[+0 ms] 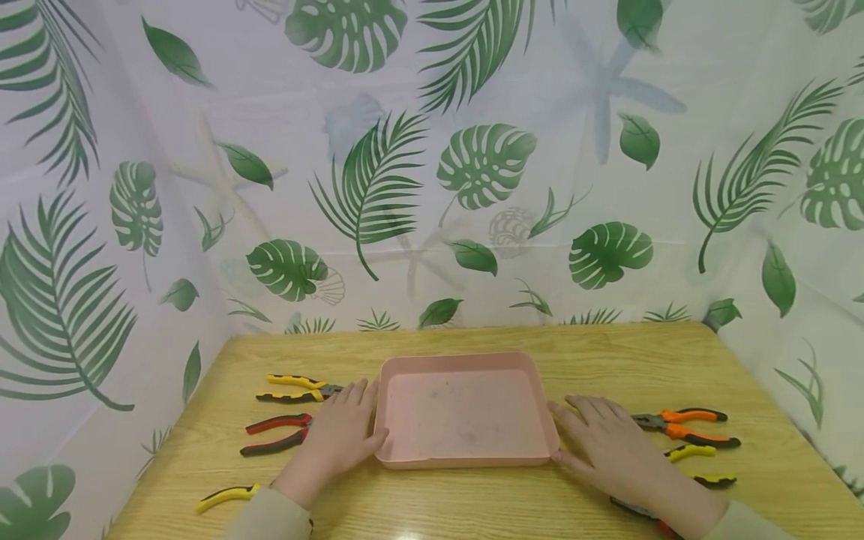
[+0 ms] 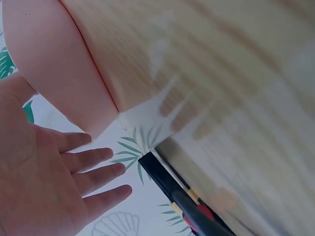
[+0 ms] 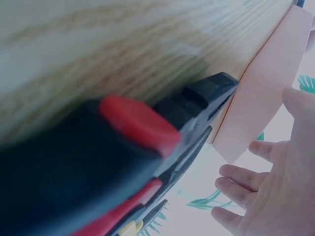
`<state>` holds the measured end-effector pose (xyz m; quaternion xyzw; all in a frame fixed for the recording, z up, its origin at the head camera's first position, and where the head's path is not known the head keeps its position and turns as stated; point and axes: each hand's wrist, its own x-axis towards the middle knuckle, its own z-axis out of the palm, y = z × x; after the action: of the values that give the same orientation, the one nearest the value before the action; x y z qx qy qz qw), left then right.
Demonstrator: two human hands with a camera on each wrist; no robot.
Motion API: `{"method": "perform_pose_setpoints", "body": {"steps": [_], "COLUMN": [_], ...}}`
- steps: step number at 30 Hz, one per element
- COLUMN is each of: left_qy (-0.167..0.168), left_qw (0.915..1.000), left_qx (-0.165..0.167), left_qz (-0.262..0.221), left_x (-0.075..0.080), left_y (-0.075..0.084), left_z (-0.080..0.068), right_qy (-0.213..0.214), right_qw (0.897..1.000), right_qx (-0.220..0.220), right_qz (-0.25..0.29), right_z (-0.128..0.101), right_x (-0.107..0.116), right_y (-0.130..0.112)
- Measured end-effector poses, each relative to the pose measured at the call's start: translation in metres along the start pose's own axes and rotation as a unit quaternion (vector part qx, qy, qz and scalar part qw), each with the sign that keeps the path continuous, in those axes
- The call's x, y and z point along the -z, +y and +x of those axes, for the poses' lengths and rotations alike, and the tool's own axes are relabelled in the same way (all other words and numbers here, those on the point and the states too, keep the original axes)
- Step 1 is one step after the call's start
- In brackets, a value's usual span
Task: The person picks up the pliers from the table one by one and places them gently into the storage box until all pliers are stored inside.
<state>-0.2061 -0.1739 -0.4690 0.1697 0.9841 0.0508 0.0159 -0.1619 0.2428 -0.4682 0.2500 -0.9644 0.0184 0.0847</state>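
Note:
A shallow pink rectangular tray (image 1: 466, 463) sits on the wooden table between my two hands. My left hand (image 1: 340, 435) lies along its left side, fingers extended, thumb at the near left corner. On the opposite side, my right hand (image 1: 607, 442) has its fingertips right at the tray's wall, with thumb and fingers spread. In the left wrist view, the left palm (image 2: 44, 177) faces the tray's outer wall (image 2: 64, 64). The right wrist view has straight, loosely spread fingers (image 3: 241, 179) beside the pink wall (image 3: 268, 78). Neither hand grips anything.
Left of the tray lie yellow-black pliers (image 1: 290, 396), red-black pliers (image 1: 273, 445) and a yellow-handled tool (image 1: 228, 496) partly behind my forearm. On the right are orange-black pliers (image 1: 698, 431), yellow-black ones (image 1: 691, 451) and red-black ones (image 3: 140, 125) partly under my arm. Leaf-patterned cloth (image 1: 405, 300) encloses the table.

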Motion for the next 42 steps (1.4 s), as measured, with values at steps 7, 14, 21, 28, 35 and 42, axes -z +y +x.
{"method": "perform_pose_setpoints", "body": {"steps": [7, 14, 21, 28, 35, 42], "left_qy": [0.006, 0.045, 0.049, 0.034, 0.03, 0.013], "left_qw": [0.9996, 0.997, 0.9945, 0.9938, 0.9941, 0.9957], "left_qx": [0.006, -0.003, 0.003, 0.014, 0.017, 0.023], "left_qz": [0.028, 0.062, 0.092, 0.105, 0.103, 0.089], "left_x": [0.0, 0.0, -0.001, -0.004, -0.005, -0.006], "left_y": [0.003, 0.006, 0.009, 0.008, 0.006, 0.006], "left_z": [0.007, 0.016, 0.023, 0.03, 0.03, 0.031], "right_qy": [-0.005, -0.007, -0.011, -0.004, -0.002, 0.008], "right_qw": [1.0, 1.0, 1.0, 1.0, 1.0, 1.0], "right_qx": [-0.002, -0.005, -0.009, -0.009, -0.008, 0.003], "right_qz": [0.004, 0.007, 0.015, 0.014, 0.008, -0.003], "right_z": [0.0, 0.0, 0.0, -0.001, 0.0, 0.0], "right_x": [0.0, 0.0, -0.002, -0.005, -0.002, -0.001], "right_y": [0.0, 0.001, 0.002, 0.003, 0.001, 0.004]}}
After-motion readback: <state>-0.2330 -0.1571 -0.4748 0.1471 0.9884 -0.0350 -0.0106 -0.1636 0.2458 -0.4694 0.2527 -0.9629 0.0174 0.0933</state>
